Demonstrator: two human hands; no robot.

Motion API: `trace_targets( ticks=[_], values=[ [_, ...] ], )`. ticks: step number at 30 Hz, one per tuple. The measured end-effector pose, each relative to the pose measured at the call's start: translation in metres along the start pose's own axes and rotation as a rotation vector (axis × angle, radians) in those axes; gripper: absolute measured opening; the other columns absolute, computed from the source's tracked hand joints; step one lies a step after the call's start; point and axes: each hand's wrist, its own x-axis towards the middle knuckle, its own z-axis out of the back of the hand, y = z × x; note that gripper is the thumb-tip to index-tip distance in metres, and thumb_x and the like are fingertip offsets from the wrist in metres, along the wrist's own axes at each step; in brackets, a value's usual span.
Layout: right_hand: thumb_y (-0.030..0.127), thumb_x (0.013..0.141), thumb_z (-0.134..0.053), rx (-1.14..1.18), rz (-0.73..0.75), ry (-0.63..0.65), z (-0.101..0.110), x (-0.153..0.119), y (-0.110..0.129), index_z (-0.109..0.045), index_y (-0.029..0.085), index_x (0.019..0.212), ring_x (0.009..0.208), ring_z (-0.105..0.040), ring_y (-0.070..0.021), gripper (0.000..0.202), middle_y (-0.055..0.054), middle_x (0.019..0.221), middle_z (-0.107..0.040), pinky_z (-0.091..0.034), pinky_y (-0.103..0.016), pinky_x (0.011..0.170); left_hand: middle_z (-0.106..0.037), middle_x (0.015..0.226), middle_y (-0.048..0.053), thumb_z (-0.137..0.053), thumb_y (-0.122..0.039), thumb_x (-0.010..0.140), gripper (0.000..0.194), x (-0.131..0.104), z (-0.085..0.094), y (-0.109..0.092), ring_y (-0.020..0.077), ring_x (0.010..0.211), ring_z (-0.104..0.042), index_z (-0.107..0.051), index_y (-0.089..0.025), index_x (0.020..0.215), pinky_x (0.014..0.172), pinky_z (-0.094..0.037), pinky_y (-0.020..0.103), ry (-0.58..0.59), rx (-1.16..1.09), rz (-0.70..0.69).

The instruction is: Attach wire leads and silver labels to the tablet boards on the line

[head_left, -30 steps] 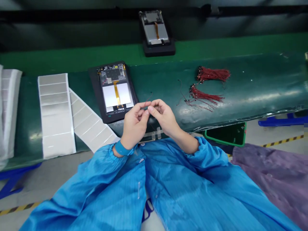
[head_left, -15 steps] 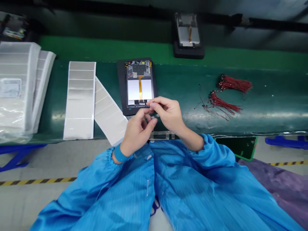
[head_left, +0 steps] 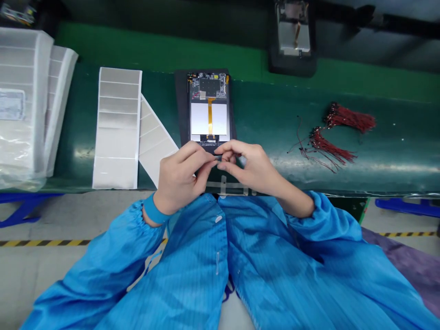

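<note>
We pinch a thin, barely visible wire [head_left: 219,159] in our left hand [head_left: 183,173]; our right hand [head_left: 252,166] curls, grip indeterminate. The flat, square-edged tablet [head_left: 200,120] lies just beyond; glossy green mat [head_left: 263,112] separates it from red wires [head_left: 352,118].

Both arms reached forward and angled inward, bringing the hands near each other in front of the body. The left hand [head_left: 180,174] had its back turned up, with thumb and forefinger pinched together at the tips. Facing it, the right hand [head_left: 256,167] kept its thumb and forefinger slightly apart, the other fingers curled behind. The left wrist [head_left: 161,201] looked nearly straight; the right forearm [head_left: 296,198] showed bare, slanting inward.
</note>
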Motion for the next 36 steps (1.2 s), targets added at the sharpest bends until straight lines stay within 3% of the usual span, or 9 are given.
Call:
trace_targets(
  ticks=[3,5,10,13,16,22,32,36],
  values=[
    [0.036,0.095,-0.069,0.27,-0.153,0.064,0.002,0.0,-0.003,-0.067,0.021,0.089,0.071,-0.059,-0.0153,0.017,0.0,0.078,-0.068,-0.046,-0.03,0.069,-0.072,0.087,0.005,-0.061,-0.026,0.099,0.016,-0.006,-0.002,0.012,0.0164,0.071,-0.064,-0.076,-0.024,0.093,0.057,-0.043,0.029,0.012,0.122,-0.112],
    [0.035,0.095,-0.067,0.275,-0.18,0.083,0.001,0.003,-0.008,-0.064,0.02,0.084,0.068,-0.056,-0.0144,0.018,0.001,0.073,-0.064,-0.044,-0.029,0.065,-0.072,0.087,0.005,-0.061,-0.025,0.1,0.016,-0.008,-0.006,0.02,0.0167,0.072,-0.064,-0.076,-0.024,0.096,0.058,-0.043,0.029,0.031,0.167,-0.163],
    [0.022,0.097,-0.057,-0.202,0.008,-0.026,0.008,0.027,-0.033,-0.062,0.019,0.087,0.073,-0.055,-0.0166,0.012,-0.003,0.081,-0.065,-0.039,-0.032,0.072,-0.071,0.115,0.013,-0.058,-0.031,0.102,0.031,-0.004,-0.014,0.04,0.0255,0.097,-0.067,-0.068,-0.018,0.129,0.073,-0.051,0.036,0.053,0.229,-0.007],
    [0.019,0.1,-0.05,-0.464,0.159,0.056,0.016,0.042,-0.052,-0.061,0.019,0.093,0.087,-0.057,-0.0215,0.014,-0.008,0.093,-0.069,-0.039,-0.034,0.08,-0.068,0.118,0.015,-0.055,-0.031,0.102,0.03,-0.002,-0.016,0.05,0.0312,0.106,-0.062,-0.069,-0.017,0.125,0.086,-0.052,0.044,0.04,0.268,0.034],
    [0.022,0.104,-0.046,-0.585,0.263,0.166,0.021,0.05,-0.063,-0.062,0.019,0.096,0.092,-0.057,-0.0241,0.018,-0.01,0.096,-0.069,-0.038,-0.034,0.081,-0.065,0.123,0.017,-0.054,-0.027,0.101,0.027,-0.002,-0.018,0.056,0.0347,0.115,-0.057,-0.071,-0.019,0.12,0.096,-0.051,0.052,0.059,0.249,0.006],
    [0.03,0.11,-0.041,-0.657,0.363,0.202,0.02,0.053,-0.067,-0.065,0.019,0.102,0.094,-0.058,-0.0246,0.027,-0.011,0.099,-0.07,-0.039,-0.035,0.081,-0.062,0.131,0.018,-0.053,-0.026,0.1,0.027,-0.004,-0.024,0.056,0.0366,0.123,-0.052,-0.072,-0.02,0.118,0.102,-0.048,0.056,0.073,0.231,-0.026],
    [0.028,0.108,-0.042,-0.665,0.329,0.246,0.02,0.052,-0.067,-0.066,0.019,0.1,0.092,-0.059,-0.024,0.026,-0.01,0.099,-0.072,-0.036,-0.034,0.077,-0.061,0.133,0.018,-0.049,-0.02,0.101,0.031,-0.002,-0.036,0.059,0.0348,0.123,-0.05,-0.073,-0.02,0.12,0.102,-0.048,0.053,0.059,0.239,-0.104],
    [0.027,0.108,-0.043,-0.657,0.325,0.272,0.022,0.053,-0.064,-0.066,0.019,0.1,0.092,-0.059,-0.024,0.025,-0.01,0.099,-0.072,-0.036,-0.034,0.077,-0.06,0.136,0.017,-0.048,-0.016,0.099,0.036,0.001,-0.04,0.058,0.0355,0.126,-0.049,-0.073,-0.024,0.124,0.102,-0.046,0.055,0.096,0.228,-0.071]
  ],
)
